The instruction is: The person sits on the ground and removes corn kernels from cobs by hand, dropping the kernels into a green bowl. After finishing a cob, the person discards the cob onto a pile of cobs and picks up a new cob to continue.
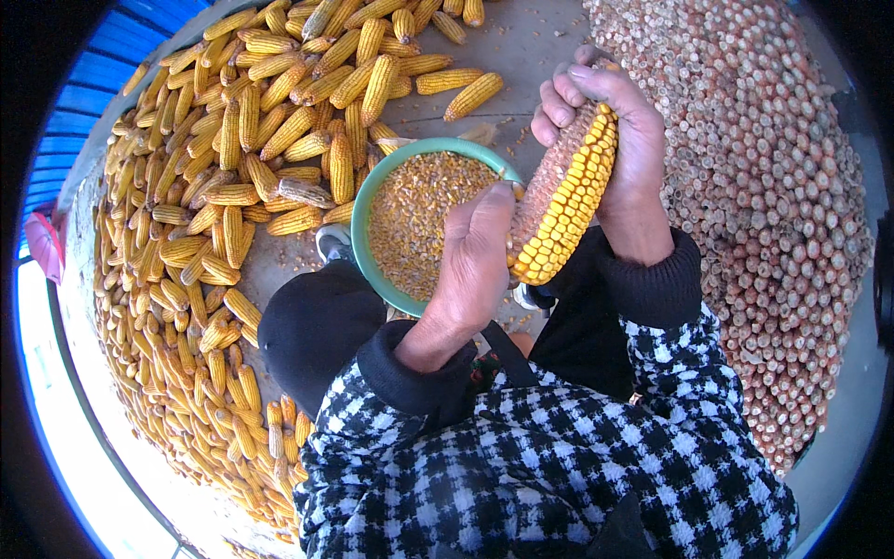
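Note:
Both hands hold one ear of yellow corn (569,202), tilted over the right side of a green basin (363,262). Bare reddish cob shows along its upper left side, while rows of kernels remain on the other. My right hand (625,119) is wrapped around the upper end. My left hand (478,244) grips the lower end, its thumb at the bare side; its other fingers are hidden. Loose corn kernels (419,209) fill much of the basin, which sits low between the knees.
A large heap of unshelled corn ears (202,230) covers the left. On the right, bare corncobs (754,209) are stacked with their round ends showing. Scattered kernels and a piece of husk (480,133) lie on the grey floor (489,42) beyond the basin. Shoes flank the basin.

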`<state>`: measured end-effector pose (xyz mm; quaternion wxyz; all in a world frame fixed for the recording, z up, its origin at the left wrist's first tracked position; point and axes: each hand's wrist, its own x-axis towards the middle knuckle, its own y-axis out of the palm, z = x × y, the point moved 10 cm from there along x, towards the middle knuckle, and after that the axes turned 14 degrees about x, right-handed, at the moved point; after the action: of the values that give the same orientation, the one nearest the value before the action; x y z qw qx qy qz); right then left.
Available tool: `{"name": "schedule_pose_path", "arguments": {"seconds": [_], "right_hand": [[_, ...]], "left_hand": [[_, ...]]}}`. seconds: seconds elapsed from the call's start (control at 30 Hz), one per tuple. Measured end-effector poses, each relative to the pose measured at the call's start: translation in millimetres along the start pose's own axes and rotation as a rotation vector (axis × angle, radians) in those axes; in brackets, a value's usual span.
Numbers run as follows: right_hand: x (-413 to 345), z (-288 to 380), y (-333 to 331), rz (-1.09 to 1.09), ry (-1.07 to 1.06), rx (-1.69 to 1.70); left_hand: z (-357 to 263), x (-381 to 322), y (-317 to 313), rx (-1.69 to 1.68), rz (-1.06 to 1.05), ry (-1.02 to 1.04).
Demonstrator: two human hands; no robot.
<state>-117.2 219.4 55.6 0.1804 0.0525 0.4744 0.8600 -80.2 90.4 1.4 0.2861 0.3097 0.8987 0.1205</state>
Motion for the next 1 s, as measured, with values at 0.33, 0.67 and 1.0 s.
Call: {"name": "schedule_pose_path", "arguments": {"seconds": [0.33,0.67,1.0], "right_hand": [[3.7,-1.1,4.0,0.088,0.069,0.09],[9.3,18.9,-14.8,-0.028,0.041,0.126],[14.0,16.7,-21.7,-0.009,0.191,0.296]], "left_hand": [[-2.7,3.9,4.5,0.085,0.195,0.084],[-15.2,-14.1,12.4,0.174,0.239,0.027],[-20.9,-25.5,32.2,-0.097,0.522,-0.008]]}}
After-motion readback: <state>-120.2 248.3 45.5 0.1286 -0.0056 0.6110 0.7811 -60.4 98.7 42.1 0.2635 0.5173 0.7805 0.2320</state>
